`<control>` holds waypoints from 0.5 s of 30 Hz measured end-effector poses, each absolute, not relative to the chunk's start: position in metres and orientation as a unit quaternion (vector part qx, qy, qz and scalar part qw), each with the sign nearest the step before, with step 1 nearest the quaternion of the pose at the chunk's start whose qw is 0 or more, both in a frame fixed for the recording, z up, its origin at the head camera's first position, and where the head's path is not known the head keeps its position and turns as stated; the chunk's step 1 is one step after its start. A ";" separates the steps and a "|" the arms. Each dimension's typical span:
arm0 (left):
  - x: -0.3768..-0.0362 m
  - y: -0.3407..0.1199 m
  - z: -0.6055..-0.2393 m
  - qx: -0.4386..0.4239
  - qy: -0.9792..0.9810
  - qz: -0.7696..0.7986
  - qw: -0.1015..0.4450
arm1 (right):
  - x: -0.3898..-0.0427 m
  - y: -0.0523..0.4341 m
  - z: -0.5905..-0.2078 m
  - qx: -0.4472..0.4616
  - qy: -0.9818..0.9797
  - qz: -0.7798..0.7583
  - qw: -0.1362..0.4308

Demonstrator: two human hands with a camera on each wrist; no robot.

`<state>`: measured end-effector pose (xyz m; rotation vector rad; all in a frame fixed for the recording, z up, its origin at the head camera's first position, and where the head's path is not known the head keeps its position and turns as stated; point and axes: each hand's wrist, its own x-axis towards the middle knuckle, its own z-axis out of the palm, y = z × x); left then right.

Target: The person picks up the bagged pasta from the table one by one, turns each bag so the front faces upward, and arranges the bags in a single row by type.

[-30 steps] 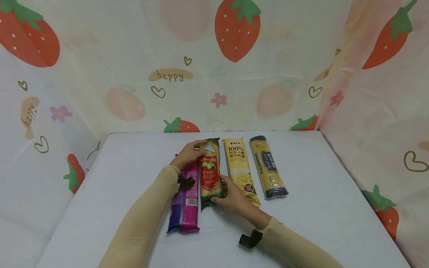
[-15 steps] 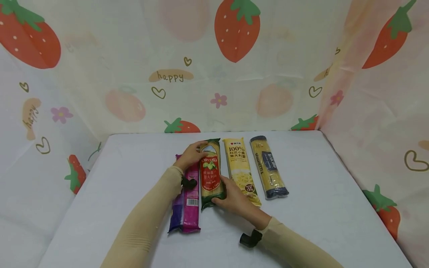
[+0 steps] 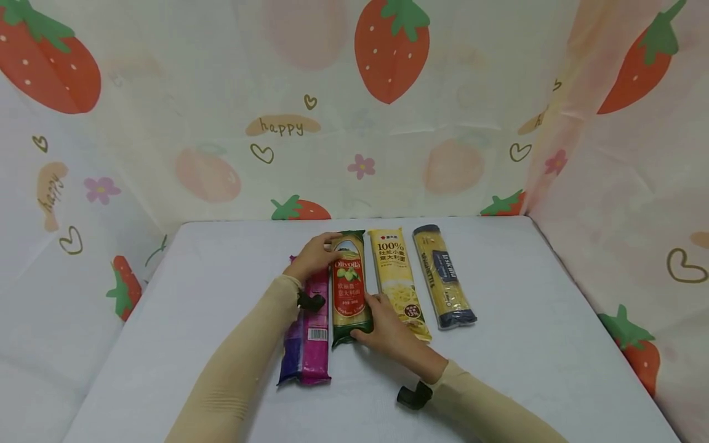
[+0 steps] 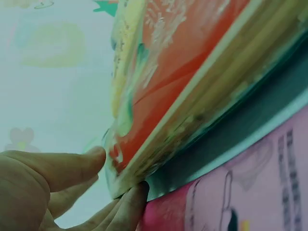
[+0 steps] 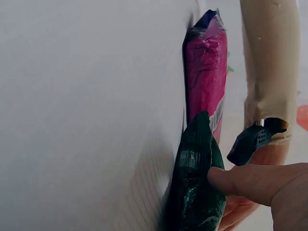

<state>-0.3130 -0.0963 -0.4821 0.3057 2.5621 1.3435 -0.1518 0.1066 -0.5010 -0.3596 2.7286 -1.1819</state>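
Hands [image 3: 312,255] [image 3: 388,329] grip green pasta packet [image 3: 349,286] by ends

The green-and-red pasta packet [image 3: 349,286] is glossy plastic film, partly clear, with dry strands showing through. The magenta packet [image 3: 310,332] at its 9 o'clock is shiny, crinkled plastic. The yellow packet [image 3: 397,283] at 3 o'clock looks smooth and glossy. The table cover [image 3: 526,344] is matt white cloth; both sleeves [image 3: 244,363] are matt ribbed knit.
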 end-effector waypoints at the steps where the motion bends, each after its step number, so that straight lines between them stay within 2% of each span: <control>1: -0.313 -0.098 -0.481 0.104 0.876 0.457 0.114 | -0.151 0.106 -0.501 -0.121 0.909 -0.392 0.072; 9: -0.319 -0.128 -0.482 0.134 0.874 0.458 0.088 | -0.143 0.102 -0.495 -0.155 0.910 -0.384 0.035; 15: -0.316 -0.155 -0.484 0.139 0.885 0.436 0.084 | -0.139 0.097 -0.496 -0.224 0.895 -0.384 0.008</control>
